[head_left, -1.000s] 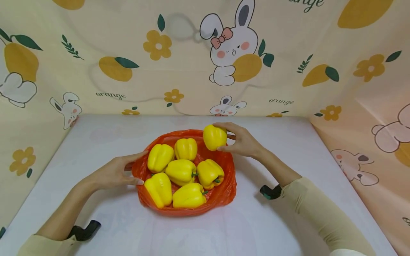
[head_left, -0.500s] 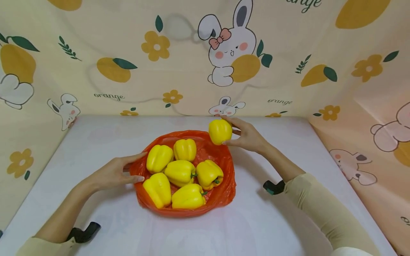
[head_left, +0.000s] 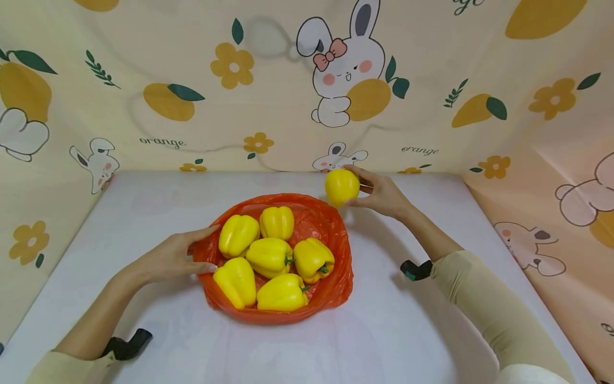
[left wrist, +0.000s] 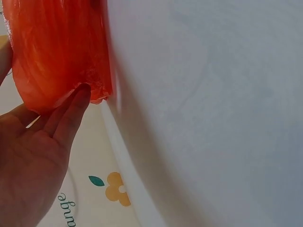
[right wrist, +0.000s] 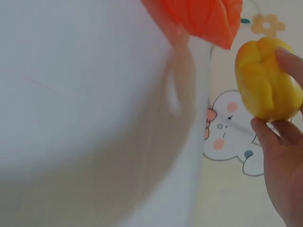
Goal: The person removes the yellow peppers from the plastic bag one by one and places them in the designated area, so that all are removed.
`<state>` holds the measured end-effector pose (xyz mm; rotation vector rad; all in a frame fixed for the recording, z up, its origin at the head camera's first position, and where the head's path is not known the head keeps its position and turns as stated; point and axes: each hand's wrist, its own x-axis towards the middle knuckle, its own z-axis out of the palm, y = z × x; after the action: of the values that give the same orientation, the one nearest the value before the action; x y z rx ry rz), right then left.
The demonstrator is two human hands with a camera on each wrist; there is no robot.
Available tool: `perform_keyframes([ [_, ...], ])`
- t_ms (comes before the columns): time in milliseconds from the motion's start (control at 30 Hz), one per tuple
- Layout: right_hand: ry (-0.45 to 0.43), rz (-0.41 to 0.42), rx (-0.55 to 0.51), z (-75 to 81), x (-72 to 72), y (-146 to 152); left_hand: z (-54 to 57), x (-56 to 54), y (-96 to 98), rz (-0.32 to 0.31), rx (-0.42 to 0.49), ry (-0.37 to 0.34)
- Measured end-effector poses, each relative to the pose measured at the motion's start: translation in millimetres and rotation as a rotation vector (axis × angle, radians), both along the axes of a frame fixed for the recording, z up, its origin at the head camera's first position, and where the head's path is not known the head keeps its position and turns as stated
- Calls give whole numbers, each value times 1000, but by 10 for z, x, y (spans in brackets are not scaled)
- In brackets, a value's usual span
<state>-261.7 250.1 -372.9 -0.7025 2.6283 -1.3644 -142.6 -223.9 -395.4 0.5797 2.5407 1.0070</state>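
A red plastic bag [head_left: 331, 290], its rim spread wide, holds several yellow bell peppers [head_left: 271, 258]. At its left side my left hand [head_left: 168, 257] rests with fairly straight fingers against the plastic; the left wrist view shows the fingertips touching the outer wall of the bag [left wrist: 59, 52]. Above the bag's far right rim, my right hand [head_left: 384, 195] pinches one yellow bell pepper [head_left: 341, 186] between thumb and fingers. This bell pepper [right wrist: 265, 78] is raised off the table in the right wrist view, apart from the bag.
The white table [head_left: 307, 352] runs back to a fabric backdrop [head_left: 273, 106] printed with rabbits, flowers and oranges. Fabric also lines the left and right sides. Black straps or mounts [head_left: 416, 270] sit by both wrists.
My right hand has carried the held bell pepper up, back and to the right, from over the bag to beyond its rim. The left hand stays almost still at the bag.
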Motion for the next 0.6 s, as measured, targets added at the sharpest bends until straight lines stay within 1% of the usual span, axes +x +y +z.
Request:
perform_keyframes([
  [167,-4,-18,2,-23,-66,53,-26,-23,-31,20,-5,-6],
  [367,-22,-74,22,-64,-139,138,-29,-29,-50,28,1,-10],
  [433,-39,-85,13,-13,-115,133,-22,-28,-49,25,7,-10],
  [600,-64,-82,-6,121,-32,85,12,-13,-56,20,-1,-3],
])
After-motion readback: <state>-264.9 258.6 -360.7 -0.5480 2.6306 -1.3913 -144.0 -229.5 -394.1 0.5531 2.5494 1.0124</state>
